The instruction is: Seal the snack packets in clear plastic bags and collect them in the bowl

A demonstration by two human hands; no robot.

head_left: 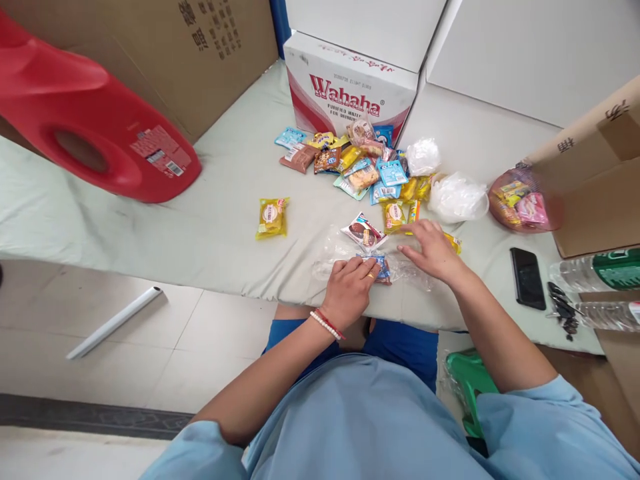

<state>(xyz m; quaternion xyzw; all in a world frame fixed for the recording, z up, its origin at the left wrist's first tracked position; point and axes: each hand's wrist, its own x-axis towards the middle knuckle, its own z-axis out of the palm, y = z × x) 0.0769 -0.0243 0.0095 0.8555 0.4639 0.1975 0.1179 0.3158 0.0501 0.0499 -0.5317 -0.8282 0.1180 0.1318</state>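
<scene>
My left hand (350, 287) lies palm down, fingers together, pressing on a clear plastic bag (336, 252) at the table's front edge, over a small blue snack packet (382, 265) inside it. My right hand (430, 250) rests with fingers stretched out flat on the bag's right side, next to a yellow packet (395, 215). A white and brown snack packet (364, 231) lies just beyond my hands. Further back sits a pile of small snack packets (357, 163).
A lone yellow packet (271, 217) lies left. White crumpled bags (457, 197), a filled bag of snacks (523, 201), a black phone (527, 277), keys (563, 313) and water bottles (600, 270) are right. A Wahaha box (345, 93), cardboard boxes (595, 180) and a red jug (90, 127) ring the table (210, 227).
</scene>
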